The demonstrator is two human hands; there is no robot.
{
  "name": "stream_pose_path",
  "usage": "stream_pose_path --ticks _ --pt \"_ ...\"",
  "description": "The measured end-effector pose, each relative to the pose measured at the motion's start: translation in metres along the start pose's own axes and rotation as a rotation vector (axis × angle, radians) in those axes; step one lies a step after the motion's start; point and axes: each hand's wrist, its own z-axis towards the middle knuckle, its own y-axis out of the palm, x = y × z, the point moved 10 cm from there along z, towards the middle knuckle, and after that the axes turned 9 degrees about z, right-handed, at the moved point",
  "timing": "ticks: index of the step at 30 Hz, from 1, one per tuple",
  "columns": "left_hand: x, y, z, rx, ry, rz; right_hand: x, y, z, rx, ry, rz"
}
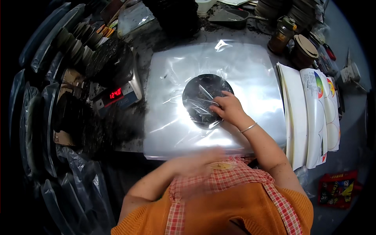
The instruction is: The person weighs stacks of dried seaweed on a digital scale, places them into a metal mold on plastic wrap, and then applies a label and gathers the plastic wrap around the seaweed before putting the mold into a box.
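A round dark disc (199, 88), apparently dried plant matter, lies in the middle of a stack of clear plastic sheets (167, 123). Clear film with creases and glare covers the disc. My right hand (230, 107), with a bangle at the wrist, rests over the disc's right side and pinches a raised fold of the film (207, 92). Nearer my body, my left hand (202, 158) is blurred by motion in front of the checked apron (232, 173). Its fingers are too smeared to make out, and nothing can be seen in it.
Left stands a digital scale (129, 95) with lit red digits and dark flaky matter on top. A tall dark stack (174, 14) and a dustpan (230, 17) are at the back. Printed sheets (312, 117), a bottle (281, 35) and round cards (305, 47) line the right.
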Motion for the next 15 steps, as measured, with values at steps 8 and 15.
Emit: stream_pose_path --ticks 8,15 --pt "0.044 -0.064 0.062 0.419 0.095 0.353 0.027 0.016 0.0 -0.218 0.123 -0.156" --pt "0.012 -0.028 0.08 -0.003 -0.012 0.514 0.023 -0.01 0.012 0.088 0.186 0.366"
